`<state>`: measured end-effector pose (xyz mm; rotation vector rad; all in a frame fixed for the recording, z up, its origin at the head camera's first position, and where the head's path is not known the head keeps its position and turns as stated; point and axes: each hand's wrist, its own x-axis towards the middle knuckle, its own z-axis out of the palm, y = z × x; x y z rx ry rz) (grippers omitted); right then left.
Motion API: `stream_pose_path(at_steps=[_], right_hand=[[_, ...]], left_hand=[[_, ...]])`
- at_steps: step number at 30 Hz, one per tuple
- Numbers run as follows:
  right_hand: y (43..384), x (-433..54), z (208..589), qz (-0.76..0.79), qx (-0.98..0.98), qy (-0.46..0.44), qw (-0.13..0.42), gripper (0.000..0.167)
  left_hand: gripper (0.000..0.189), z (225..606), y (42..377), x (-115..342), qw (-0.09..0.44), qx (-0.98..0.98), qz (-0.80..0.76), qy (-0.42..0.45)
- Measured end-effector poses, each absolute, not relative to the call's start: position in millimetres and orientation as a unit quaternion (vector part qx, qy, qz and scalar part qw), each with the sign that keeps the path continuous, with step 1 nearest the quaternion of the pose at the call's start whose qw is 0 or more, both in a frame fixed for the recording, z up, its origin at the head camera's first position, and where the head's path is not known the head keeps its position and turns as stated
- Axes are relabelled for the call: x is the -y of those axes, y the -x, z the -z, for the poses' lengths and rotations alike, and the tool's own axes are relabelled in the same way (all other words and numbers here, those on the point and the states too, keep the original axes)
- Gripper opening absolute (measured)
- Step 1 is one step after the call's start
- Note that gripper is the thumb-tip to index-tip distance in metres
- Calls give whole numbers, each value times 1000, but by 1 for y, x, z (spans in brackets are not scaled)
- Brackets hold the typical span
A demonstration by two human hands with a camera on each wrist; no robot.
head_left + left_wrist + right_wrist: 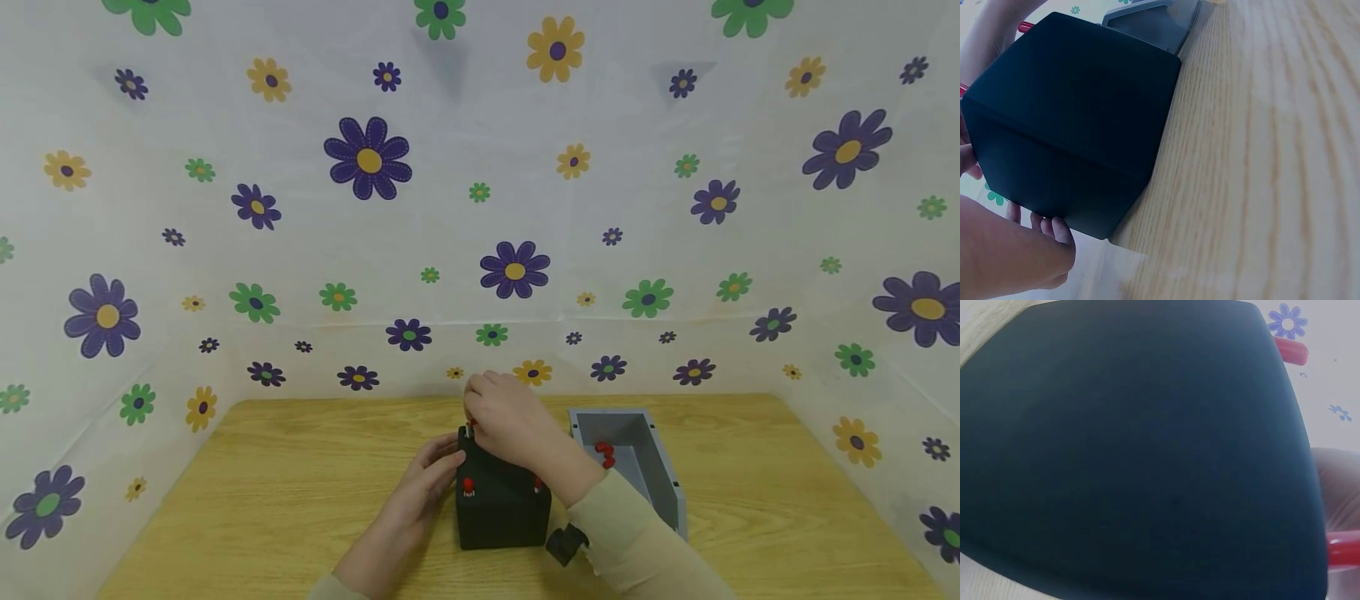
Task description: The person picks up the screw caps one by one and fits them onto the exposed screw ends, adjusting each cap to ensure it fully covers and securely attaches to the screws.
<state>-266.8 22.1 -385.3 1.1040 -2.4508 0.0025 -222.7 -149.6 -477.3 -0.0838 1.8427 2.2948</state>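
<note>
A black box (502, 521) stands upright on the wooden table, with small red caps on posts at its top corners. One red cap (468, 485) sits at the near left corner, another (537, 484) at the near right. My left hand (423, 483) holds the box's left side, thumb near the top edge and fingers at the far edge. Over the far left corner, my right hand (510, 417) pinches a red cap on a metal post; its fingers largely hide it. In the right wrist view the box fills most of the picture, with a red cap (1292, 351) jutting from its edge.
A grey bin (660, 450) stands right of the box, behind my right forearm, with several loose red caps (606, 454) inside. A black device (567, 543) is strapped at my right wrist. Flower-patterned white sheeting (442, 233) encloses the wooden table (300, 483) at back and sides.
</note>
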Motion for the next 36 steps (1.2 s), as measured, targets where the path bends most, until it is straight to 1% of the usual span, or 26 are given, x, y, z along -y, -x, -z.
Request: stream_pose_path(at_steps=[9,20,30,36], right_hand=[[265,-24,381,-32,882,-414,222,9],[267,-24,378,-31,872,-437,218,4],[268,-24,378,-41,870,-446,206,6],[270,-22,381,-46,875,-444,188,7]], left_hand=[[54,477,222,150,99,-624,-775,24],[53,475,222,150,100,-623,-775,23],[52,477,222,150,99,-623,-775,23],[51,477,222,150,98,-620,-778,24]])
